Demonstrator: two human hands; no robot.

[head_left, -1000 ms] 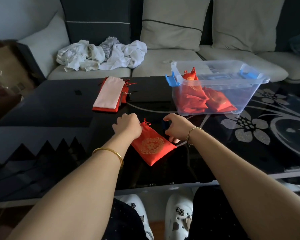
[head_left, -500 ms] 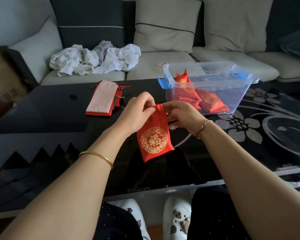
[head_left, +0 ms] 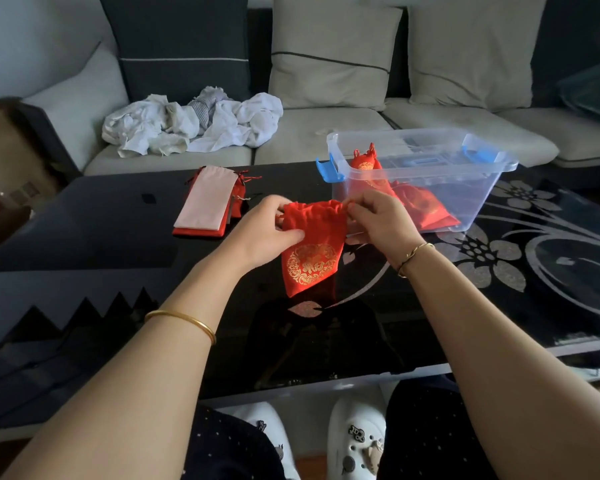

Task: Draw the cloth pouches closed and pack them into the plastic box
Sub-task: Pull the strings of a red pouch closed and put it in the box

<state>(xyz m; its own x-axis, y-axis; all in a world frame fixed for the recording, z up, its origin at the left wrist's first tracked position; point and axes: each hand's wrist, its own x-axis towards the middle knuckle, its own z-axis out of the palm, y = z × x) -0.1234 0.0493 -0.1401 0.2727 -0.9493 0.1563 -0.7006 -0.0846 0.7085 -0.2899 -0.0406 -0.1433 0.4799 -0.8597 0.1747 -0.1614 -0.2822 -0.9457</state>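
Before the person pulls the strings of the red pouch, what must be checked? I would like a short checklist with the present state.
1. Left hand grips the red pouch at its mouth: ok.
2. Right hand pinches the other side: ok.
3. Mouth drawn fully closed: not ok, it is wide.
4. Both strings held: cannot tell.
5. Plastic box has no lid on: ok.
6. Room above the packed pouches: ok.

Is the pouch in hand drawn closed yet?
Not fully. The mouth of the red pouch is puckered but spans wide between the left hand and right hand, each pinching a top corner.
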